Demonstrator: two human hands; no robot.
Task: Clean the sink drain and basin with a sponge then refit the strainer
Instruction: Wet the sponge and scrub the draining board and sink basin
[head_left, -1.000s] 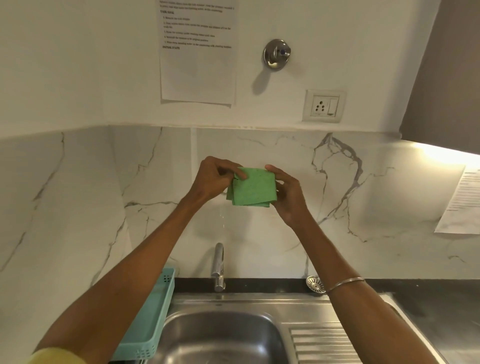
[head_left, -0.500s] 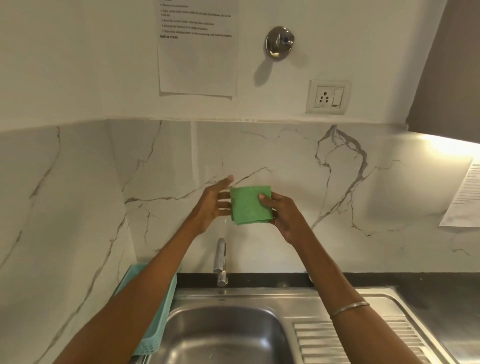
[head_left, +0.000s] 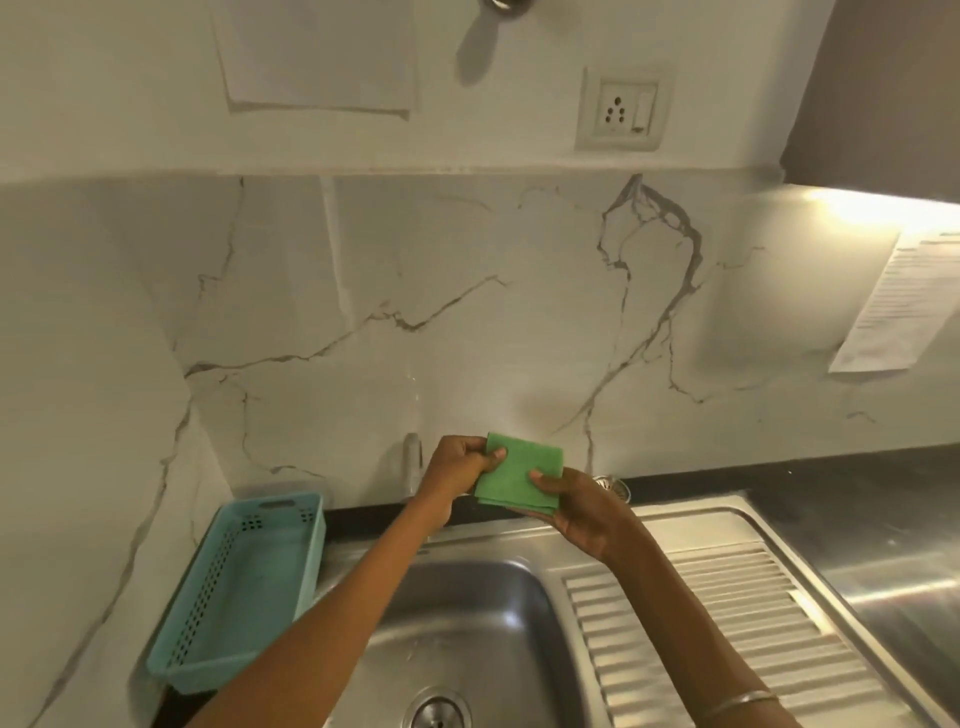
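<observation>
A folded green sponge cloth (head_left: 519, 475) is held above the back rim of the steel sink basin (head_left: 467, 613). My left hand (head_left: 457, 465) pinches its left edge with thumb on top. My right hand (head_left: 576, 506) holds its lower right side, thumb on the green face and fingers underneath. The drain opening (head_left: 438, 712) shows at the bottom of the basin. The round metal strainer (head_left: 613, 486) lies on the counter behind my right hand, partly hidden. The tap (head_left: 412, 460) stands just left of my left hand.
A teal plastic basket (head_left: 244, 582) sits on the counter left of the sink. The ribbed drainboard (head_left: 727, 623) lies to the right. A marble backsplash (head_left: 467, 322) rises behind, with a wall socket (head_left: 621, 111) and taped paper sheets (head_left: 904, 306) above.
Both hands have come down with the sponge from chest height to just above the sink's back rim. My left hand, which had opened, now pinches the sponge again. The view has tilted down.
</observation>
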